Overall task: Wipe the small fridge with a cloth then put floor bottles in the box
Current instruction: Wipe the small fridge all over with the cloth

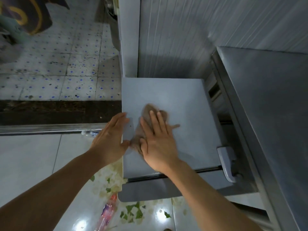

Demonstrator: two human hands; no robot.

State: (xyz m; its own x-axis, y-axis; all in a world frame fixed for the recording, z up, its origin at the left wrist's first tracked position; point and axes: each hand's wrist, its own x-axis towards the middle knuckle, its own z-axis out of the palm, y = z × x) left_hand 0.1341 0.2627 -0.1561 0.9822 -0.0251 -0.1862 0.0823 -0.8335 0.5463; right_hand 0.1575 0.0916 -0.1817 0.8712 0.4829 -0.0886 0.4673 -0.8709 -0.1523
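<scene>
The small grey fridge (183, 100) stands below me, its flat top facing up. A brown cloth (146, 114) lies on the near left part of that top. My right hand (158, 140) presses flat on the cloth with fingers spread. My left hand (108, 140) rests on the fridge's left edge, fingers together, thumb touching the cloth's near corner. A pink-labelled plastic bottle (107, 212) lies on the floor in front of the fridge. A clear bottle (90, 132) lies by the door sill, partly hidden behind my left hand.
A tall steel appliance (270, 114) stands close on the right. A ribbed wall (191, 39) is behind the fridge. Leaf scraps (133, 212) litter the glossy white floor tiles. A dark door sill (50, 112) separates a dotted tiled floor beyond.
</scene>
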